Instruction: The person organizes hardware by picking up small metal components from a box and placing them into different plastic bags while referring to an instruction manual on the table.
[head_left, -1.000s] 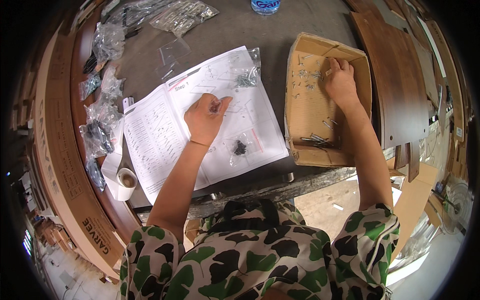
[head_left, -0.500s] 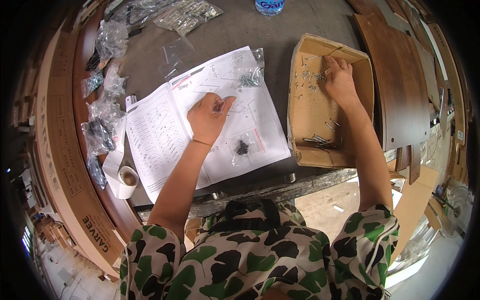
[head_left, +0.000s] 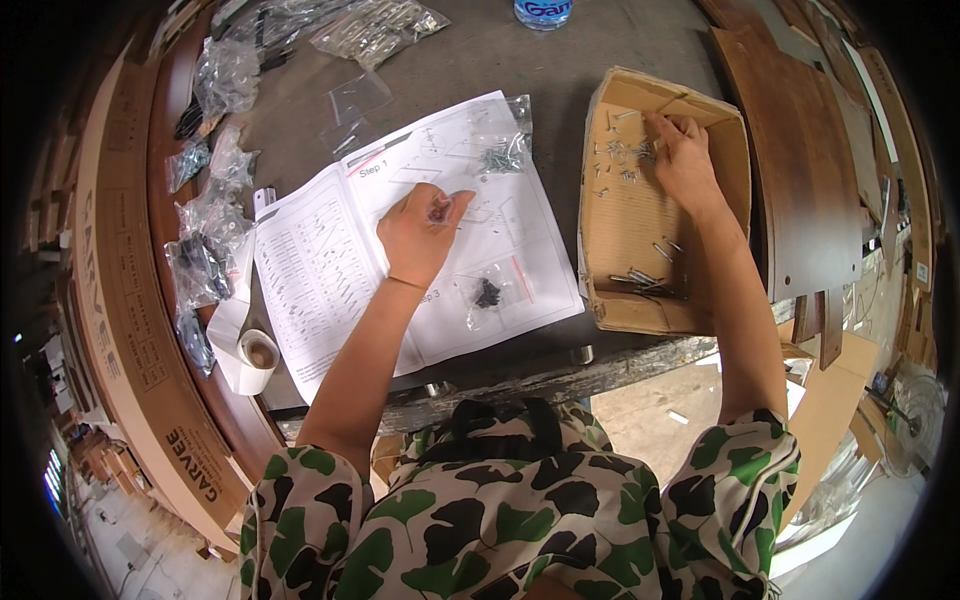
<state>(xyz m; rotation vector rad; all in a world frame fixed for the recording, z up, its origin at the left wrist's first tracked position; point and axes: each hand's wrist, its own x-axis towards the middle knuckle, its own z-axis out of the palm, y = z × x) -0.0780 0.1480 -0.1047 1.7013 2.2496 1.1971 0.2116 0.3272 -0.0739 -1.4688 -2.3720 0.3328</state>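
Note:
Over the open instruction booklet (head_left: 320, 235), my left hand (head_left: 415, 235) is closed round a small clear plastic bag (head_left: 440, 208), mostly hidden by the fingers. My right hand (head_left: 685, 165) reaches into a shallow cardboard box (head_left: 625, 265), its fingers bent down beside a scatter of small screws (head_left: 622, 155). Whatever those fingertips hold is too small to make out. Longer bolts (head_left: 642, 282) lie at the box's near end. On the booklet's right page rest a bag of small screws (head_left: 502, 155) and a bag of black pieces (head_left: 488, 292).
Plastic hardware bags (head_left: 205, 250) line the table's left side, near a roll of white labels (head_left: 258, 352). More bagged metal parts (head_left: 380, 30) and a bottle (head_left: 543, 12) stand at the far side. Brown boards (head_left: 795, 160) lie right of the box; a long carton (head_left: 125, 270) stands left.
My right fingers have shifted slightly among the screws in the box. My left hand keeps its grip over the booklet. The whole view has moved a little.

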